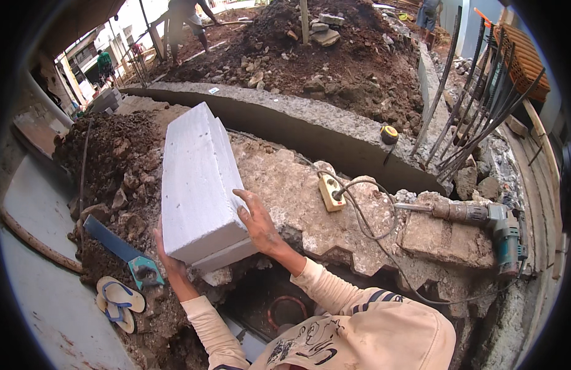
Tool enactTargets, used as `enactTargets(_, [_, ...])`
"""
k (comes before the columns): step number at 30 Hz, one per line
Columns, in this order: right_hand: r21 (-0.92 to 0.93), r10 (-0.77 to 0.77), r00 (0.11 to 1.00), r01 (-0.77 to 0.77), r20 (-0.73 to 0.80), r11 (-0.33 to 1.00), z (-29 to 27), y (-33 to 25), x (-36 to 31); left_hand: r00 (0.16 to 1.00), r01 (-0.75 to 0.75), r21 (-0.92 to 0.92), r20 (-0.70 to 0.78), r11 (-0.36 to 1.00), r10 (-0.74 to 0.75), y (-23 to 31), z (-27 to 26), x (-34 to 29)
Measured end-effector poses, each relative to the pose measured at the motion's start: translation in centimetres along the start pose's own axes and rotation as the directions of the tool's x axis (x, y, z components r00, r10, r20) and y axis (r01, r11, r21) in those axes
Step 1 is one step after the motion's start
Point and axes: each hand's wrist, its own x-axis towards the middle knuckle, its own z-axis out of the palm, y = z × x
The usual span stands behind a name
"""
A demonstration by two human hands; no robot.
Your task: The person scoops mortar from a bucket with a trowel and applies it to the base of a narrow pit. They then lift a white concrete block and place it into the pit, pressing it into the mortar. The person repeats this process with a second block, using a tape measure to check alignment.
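A large white lightweight concrete block (196, 185) lies between my hands, on top of a second white block (227, 254) that shows along its right and near sides. My left hand (169, 256) presses against the upper block's near left corner, its fingers partly hidden behind the edge. At the right side, my right hand (261, 223) grips the same block, fingertips over its top edge. A handsaw (116, 243) with a teal handle rests on the soil left of my left hand. Broken paving (267, 179) spreads beyond my right hand.
An extension socket (331, 191) with looping cable and a teal demolition hammer (482, 217) lie to the right. A concrete beam (297, 112) bears a tape measure (389, 134). Bent rebar (476, 111) juts up at right. Sandals (122, 299) lie at left; people (185, 28) stand far off.
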Motion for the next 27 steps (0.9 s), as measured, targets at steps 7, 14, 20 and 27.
enactTargets(7, [-0.354, 0.000, 0.985, -0.061, -0.170, 0.933, -13.2, -3.7, 1.3, 0.950, -0.121, 0.340, -0.233, 0.932, 0.209, 2.0, -2.7, -6.3])
enactTargets(14, [-0.647, 0.022, 0.756, -0.575, -0.654, 0.500, -37.6, 6.1, 13.7, 0.890, -0.050, 0.319, -0.415, 0.946, 0.187, -0.5, -5.5, -15.3])
enactTargets(20, [-0.753, 0.119, 0.762, -0.647, -0.636, 0.116, -46.0, 15.9, 14.3, 0.703, 0.097, 0.281, -0.699, 0.955, 0.134, -2.1, -8.5, -23.4])
enactTargets(27, [-0.813, 0.127, 0.805, -0.583, -0.580, -0.019, -52.8, 21.8, 15.1, 0.606, 0.210, 0.273, -0.790, 0.939, 0.093, -1.8, -6.7, -25.8])
